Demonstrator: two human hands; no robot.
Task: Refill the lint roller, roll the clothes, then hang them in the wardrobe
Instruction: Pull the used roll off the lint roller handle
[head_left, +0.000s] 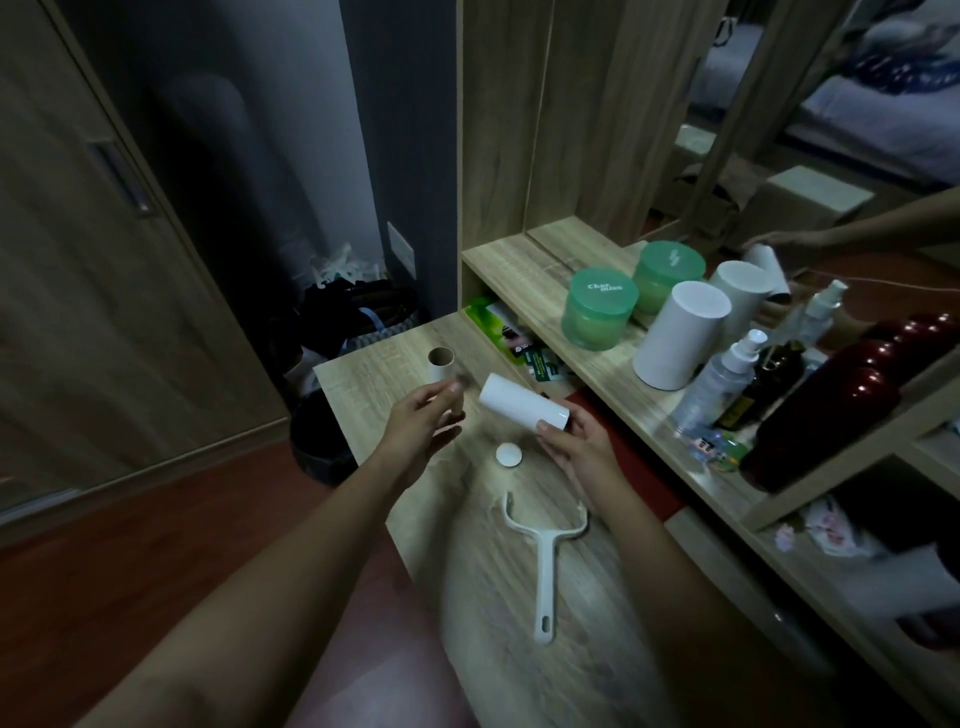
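My left hand (422, 430) grips the lower part of an empty brown cardboard tube (441, 364), held upright over the far end of the wooden table (363, 384). My right hand (582, 447) holds a white refill roll (519, 404) by its near end, tilted up and away to the left. Between my hands a small round white cap (509, 455) lies on the table. The white lint roller handle (544, 561), with its empty forked frame pointing away from me, lies flat nearer to me. No clothes are in view.
A shelf on the right carries a green jar (597, 312), a tall white cylinder (678, 335), spray bottles (722, 379) and a dark red bottle (826, 410), with a mirror behind. A dark bin (319, 441) stands left of the table. The wardrobe door (78, 260) is at far left.
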